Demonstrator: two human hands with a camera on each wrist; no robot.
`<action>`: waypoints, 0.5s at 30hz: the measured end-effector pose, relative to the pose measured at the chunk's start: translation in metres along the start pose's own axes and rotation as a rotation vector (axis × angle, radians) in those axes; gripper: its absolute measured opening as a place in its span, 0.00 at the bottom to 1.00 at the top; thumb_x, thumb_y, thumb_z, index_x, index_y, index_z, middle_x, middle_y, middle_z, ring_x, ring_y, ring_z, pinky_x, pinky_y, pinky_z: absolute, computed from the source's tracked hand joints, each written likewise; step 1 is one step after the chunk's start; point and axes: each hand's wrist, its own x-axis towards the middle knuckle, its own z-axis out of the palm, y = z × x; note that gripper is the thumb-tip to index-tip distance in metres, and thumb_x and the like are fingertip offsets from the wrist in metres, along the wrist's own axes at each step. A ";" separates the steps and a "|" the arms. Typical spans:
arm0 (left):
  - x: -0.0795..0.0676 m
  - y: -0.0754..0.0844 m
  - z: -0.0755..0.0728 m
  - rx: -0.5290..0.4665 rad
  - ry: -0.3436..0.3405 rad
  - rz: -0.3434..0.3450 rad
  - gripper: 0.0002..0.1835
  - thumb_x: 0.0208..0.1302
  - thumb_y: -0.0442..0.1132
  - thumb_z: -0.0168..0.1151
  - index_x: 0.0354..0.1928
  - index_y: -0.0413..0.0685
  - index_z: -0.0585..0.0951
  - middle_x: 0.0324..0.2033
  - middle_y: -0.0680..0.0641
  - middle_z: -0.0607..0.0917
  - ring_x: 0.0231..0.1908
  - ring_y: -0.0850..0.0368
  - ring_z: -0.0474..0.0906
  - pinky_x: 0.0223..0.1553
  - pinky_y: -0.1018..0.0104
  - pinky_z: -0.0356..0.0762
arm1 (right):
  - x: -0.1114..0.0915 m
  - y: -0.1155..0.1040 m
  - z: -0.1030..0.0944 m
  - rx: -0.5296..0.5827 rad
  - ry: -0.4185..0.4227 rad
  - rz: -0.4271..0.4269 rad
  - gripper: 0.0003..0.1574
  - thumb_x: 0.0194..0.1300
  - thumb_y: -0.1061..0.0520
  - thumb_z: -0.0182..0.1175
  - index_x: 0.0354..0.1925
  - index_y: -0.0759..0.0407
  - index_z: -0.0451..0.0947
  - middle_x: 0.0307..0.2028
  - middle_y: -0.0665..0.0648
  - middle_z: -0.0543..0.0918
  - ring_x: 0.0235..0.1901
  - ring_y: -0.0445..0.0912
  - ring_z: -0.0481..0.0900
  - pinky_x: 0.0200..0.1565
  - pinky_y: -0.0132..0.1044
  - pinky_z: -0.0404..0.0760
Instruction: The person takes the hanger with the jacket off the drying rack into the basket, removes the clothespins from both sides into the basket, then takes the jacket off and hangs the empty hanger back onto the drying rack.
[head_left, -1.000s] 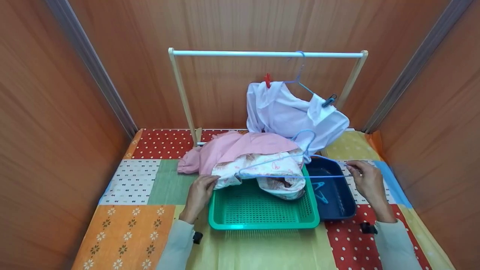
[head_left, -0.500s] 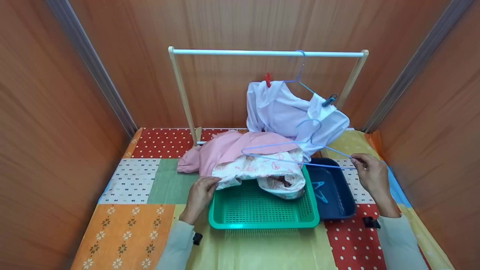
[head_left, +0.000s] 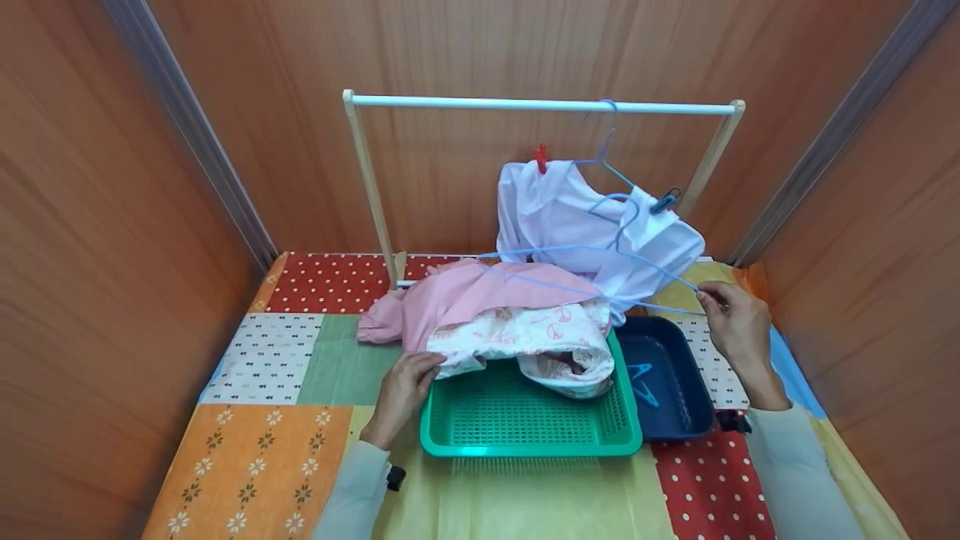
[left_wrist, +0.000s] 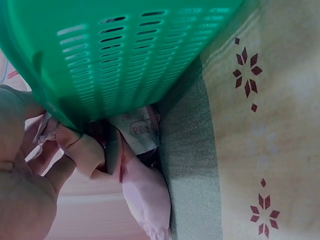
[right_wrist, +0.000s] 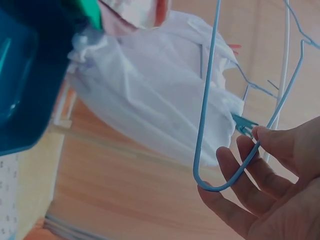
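Note:
My left hand (head_left: pixel 405 386) pinches the near edge of a pink garment (head_left: pixel 517 283) at the green basket's left rim. The garment's white printed side (head_left: pixel 525 334) is folded out over the back of the green basket (head_left: pixel 525 451), and a pink sleeve (left_wrist: pixel 145 197) hangs outside it in the left wrist view. Between thumb and fingers, my right hand (head_left: pixel 739 322) holds a blue wire hanger (right_wrist: pixel 204 100) by one corner. Raised with its hook up, the hanger overlaps the pink garment and a hanging white shirt (head_left: pixel 570 206) in the head view.
The white shirt hangs from the rack's white rail (head_left: pixel 480 103) on another hanger, held by a red clothespin (head_left: pixel 541 158) and a dark teal clothespin (head_left: pixel 665 201). A navy tray (head_left: pixel 675 375) with light blue clothespins (head_left: pixel 643 393) stands right of the basket. Wooden panels surround the table.
My right hand has lifted the hanger upward and away, from in front of the basket to before the white shirt. My left hand stays on the garment's edge.

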 end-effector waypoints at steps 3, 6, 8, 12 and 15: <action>0.000 0.000 0.000 -0.003 -0.007 0.000 0.13 0.61 0.36 0.61 0.47 0.54 0.84 0.45 0.52 0.86 0.48 0.55 0.79 0.50 0.59 0.78 | 0.007 -0.007 0.000 0.002 0.006 -0.003 0.12 0.64 0.57 0.58 0.42 0.63 0.82 0.38 0.64 0.85 0.37 0.56 0.82 0.36 0.40 0.75; -0.001 0.000 -0.001 0.007 -0.013 0.001 0.13 0.61 0.36 0.61 0.48 0.54 0.84 0.45 0.52 0.86 0.48 0.55 0.79 0.50 0.59 0.79 | 0.014 -0.016 0.000 0.004 0.014 -0.019 0.12 0.64 0.58 0.58 0.43 0.63 0.82 0.38 0.64 0.85 0.36 0.57 0.82 0.36 0.45 0.76; -0.001 0.001 -0.001 0.017 -0.020 -0.005 0.14 0.61 0.37 0.61 0.48 0.54 0.83 0.46 0.52 0.85 0.48 0.56 0.78 0.50 0.59 0.79 | 0.019 -0.022 0.000 -0.004 0.019 -0.033 0.12 0.64 0.58 0.58 0.42 0.62 0.82 0.37 0.64 0.85 0.35 0.57 0.82 0.35 0.48 0.75; -0.001 0.001 -0.002 0.021 -0.050 -0.037 0.14 0.62 0.38 0.60 0.50 0.57 0.83 0.47 0.54 0.85 0.48 0.57 0.78 0.51 0.59 0.78 | 0.031 -0.036 0.001 -0.014 0.015 -0.046 0.12 0.64 0.58 0.58 0.43 0.62 0.82 0.36 0.65 0.85 0.34 0.58 0.81 0.35 0.51 0.75; 0.001 0.001 -0.003 0.024 -0.062 -0.050 0.14 0.63 0.38 0.59 0.50 0.58 0.82 0.47 0.54 0.84 0.49 0.57 0.78 0.52 0.59 0.78 | 0.040 -0.046 0.002 -0.008 0.004 -0.047 0.13 0.65 0.57 0.57 0.43 0.63 0.82 0.36 0.65 0.85 0.34 0.58 0.82 0.36 0.51 0.76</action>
